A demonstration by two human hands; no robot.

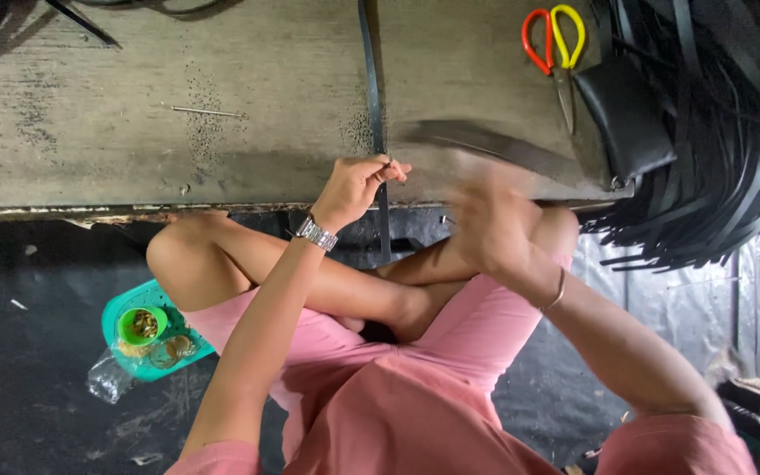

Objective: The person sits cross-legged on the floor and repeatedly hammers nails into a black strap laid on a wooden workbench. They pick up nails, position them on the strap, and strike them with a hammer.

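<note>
My left grip (358, 186) was pinched shut on a narrow black strap (373, 97), thumb and fingers closed around it right at the near edge of the wooden tabletop (134, 114). From that pinch the strap ran straight away across the tabletop to its far edge, and a short length hung down below the grip toward my knees. My right grip (490, 220) sat just beside the left one, to its right, but it was smeared with motion blur and I could not tell whether it was spread or closed. A long dark blurred shape (485, 145) lay just beyond it; I could not make out whether the hand held it. Farther right of that grip, scissors with one red and one yellow handle (556, 48) lay on the tabletop, touching a black pouch (626, 114). Past the pouch a bundle of black straps (714, 158) spilled over the edge.
</note>
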